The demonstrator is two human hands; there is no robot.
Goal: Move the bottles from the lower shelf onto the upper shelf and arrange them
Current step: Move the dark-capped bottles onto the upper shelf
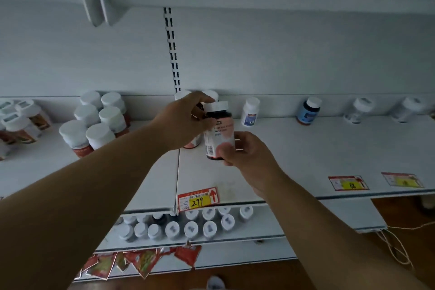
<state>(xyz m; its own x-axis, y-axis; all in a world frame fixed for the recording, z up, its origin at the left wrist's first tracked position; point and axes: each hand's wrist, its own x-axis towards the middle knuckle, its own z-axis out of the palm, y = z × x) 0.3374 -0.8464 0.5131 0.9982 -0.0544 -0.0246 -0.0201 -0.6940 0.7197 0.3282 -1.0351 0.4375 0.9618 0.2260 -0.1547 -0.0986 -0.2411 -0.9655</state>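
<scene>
A dark bottle with a white cap and a pink-and-white label (219, 128) is held above the upper shelf (306, 148). My right hand (244, 150) grips its lower part from the right. My left hand (186, 120) curls round another bottle (191, 143) just behind and left of it, mostly hidden by the hand. Two more white caps (210, 94) peek out behind my left hand at the shelf's back. On the lower shelf (263, 228) stand several white-capped bottles (191, 227) in rows.
A cluster of white-capped bottles (94, 120) stands on the upper shelf at left, more at the far left (21, 120). Single bottles stand along the back right: white (250, 112), blue-labelled (309, 110), two clear (359, 110). Price tags (199, 199) line the shelf edge.
</scene>
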